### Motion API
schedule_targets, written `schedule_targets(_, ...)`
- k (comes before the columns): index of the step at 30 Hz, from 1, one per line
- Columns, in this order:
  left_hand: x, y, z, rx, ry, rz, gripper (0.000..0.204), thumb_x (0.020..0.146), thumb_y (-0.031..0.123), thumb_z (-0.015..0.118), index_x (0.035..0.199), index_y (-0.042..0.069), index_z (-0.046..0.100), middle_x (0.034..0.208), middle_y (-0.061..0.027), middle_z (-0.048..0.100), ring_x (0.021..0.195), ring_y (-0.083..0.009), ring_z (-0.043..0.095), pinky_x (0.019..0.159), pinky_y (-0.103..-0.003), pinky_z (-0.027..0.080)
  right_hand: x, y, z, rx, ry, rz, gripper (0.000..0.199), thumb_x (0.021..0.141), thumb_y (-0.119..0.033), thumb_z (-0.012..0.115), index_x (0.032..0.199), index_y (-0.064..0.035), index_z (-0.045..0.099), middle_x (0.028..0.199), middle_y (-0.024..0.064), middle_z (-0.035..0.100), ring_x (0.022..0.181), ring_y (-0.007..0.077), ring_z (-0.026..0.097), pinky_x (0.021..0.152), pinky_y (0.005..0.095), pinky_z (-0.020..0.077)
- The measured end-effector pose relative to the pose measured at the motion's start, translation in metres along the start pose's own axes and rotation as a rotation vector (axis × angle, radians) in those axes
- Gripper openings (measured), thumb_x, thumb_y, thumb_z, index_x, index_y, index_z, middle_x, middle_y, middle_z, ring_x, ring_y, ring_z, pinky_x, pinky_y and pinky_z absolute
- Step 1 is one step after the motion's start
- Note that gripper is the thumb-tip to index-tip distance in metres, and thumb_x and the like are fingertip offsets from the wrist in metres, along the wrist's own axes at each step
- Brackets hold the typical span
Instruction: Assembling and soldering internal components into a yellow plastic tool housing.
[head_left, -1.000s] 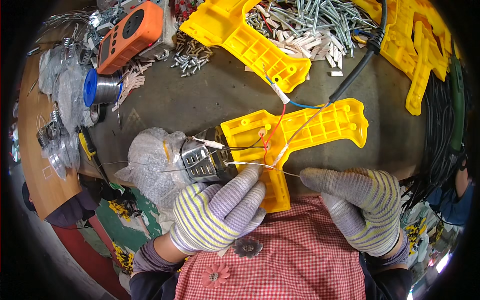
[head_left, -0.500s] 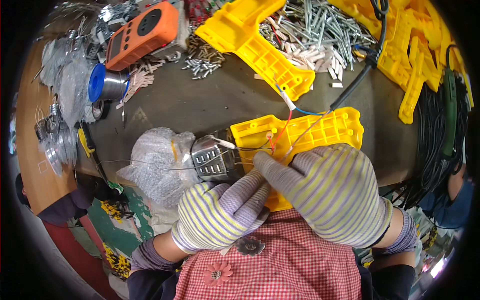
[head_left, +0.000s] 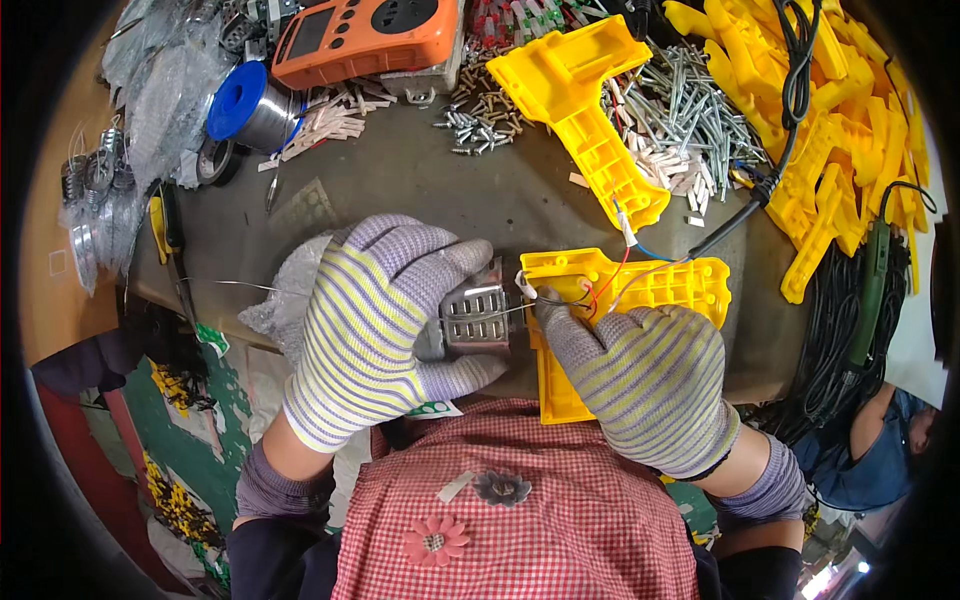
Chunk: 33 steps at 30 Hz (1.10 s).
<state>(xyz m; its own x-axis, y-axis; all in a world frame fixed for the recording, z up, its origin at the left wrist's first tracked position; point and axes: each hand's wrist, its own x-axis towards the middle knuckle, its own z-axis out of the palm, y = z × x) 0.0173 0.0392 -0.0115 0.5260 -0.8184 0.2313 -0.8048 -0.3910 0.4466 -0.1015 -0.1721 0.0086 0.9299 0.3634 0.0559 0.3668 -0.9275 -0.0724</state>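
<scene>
My left hand (head_left: pixel 370 330), in a striped glove, curves around a slotted metal tube (head_left: pixel 477 316) whose left end sits by bubble wrap (head_left: pixel 290 300). Its thumb lies along the near side, its fingers over the far side. A thin wire runs along the tube. My right hand (head_left: pixel 650 385), gloved alike, has thumb and forefinger closed on thin dark wires at the tube's right end. Beneath it lies a yellow plastic gun-shaped half shell (head_left: pixel 565 385), partly hidden. Red and brown wires (head_left: pixel 624 278) and a white-sleeved joint (head_left: pixel 625 226) lie over the shell.
Farther back are another yellow half shell (head_left: pixel 580 85), screws (head_left: pixel 482 128), long nails (head_left: pixel 690 100) and an orange meter (head_left: pixel 365 40). Solder wire (head_left: pixel 262 110) and a yellow-handled tool (head_left: pixel 168 240) lie left. Yellow shells (head_left: pixel 830 150) and black cables (head_left: pixel 830 330) are piled right.
My left hand has left its place beside my right hand and moved up and left, around the metal tube. The tube and shell appear farther right in view; my right hand stays at the wires.
</scene>
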Motion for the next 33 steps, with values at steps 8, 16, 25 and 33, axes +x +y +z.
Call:
schedule_targets(8,0.005,0.0,0.001,-0.084,0.014,0.008,0.065,0.062,0.043,0.083,0.112,0.006,0.064,0.103,-0.0111,0.064,0.099,-0.032,0.059,0.088,-0.045,0.048,0.004,-0.011,-0.007,-0.094,-0.114,0.088,0.037,0.082,-0.022,0.06,0.117,-0.0102,0.066,0.072,0.0035,0.06,0.063,0.0208,0.063,0.052,0.0373,0.0465)
schedule_targets(16,0.0,0.0,0.004,-0.06,0.045,-0.009,0.064,0.065,0.046,0.082,0.111,0.005,0.066,0.099,-0.0122,0.064,0.097,-0.0327,0.06,0.085,-0.043,0.047,0.0,-0.013,-0.012,0.17,-0.014,0.3,0.015,0.087,-0.019,0.064,0.096,-0.0071,0.063,0.065,0.012,0.061,0.065,0.0275,0.066,0.056,0.04,0.0494)
schedule_targets(25,-0.023,0.032,0.005,0.388,0.33,0.18,0.049,0.054,0.038,0.08,0.096,0.016,0.069,0.096,-0.0043,0.061,0.095,-0.0247,0.059,0.087,-0.046,0.048,-0.028,-0.039,-0.016,0.254,-0.033,0.256,0.036,0.078,-0.017,0.068,0.111,-0.0031,0.065,0.087,0.0102,0.06,0.076,0.0287,0.063,0.063,0.0397,0.0496)
schedule_targets(33,-0.034,0.054,0.039,0.18,0.177,0.331,0.037,0.067,0.027,0.068,0.104,0.026,0.073,0.087,0.0074,0.056,0.083,-0.0164,0.055,0.081,-0.037,0.044,-0.074,-0.023,0.032,0.297,0.418,-0.261,0.029,0.069,-0.02,0.072,0.097,-0.018,0.07,0.08,-0.0022,0.051,0.071,0.0145,0.053,0.061,0.0291,0.0482)
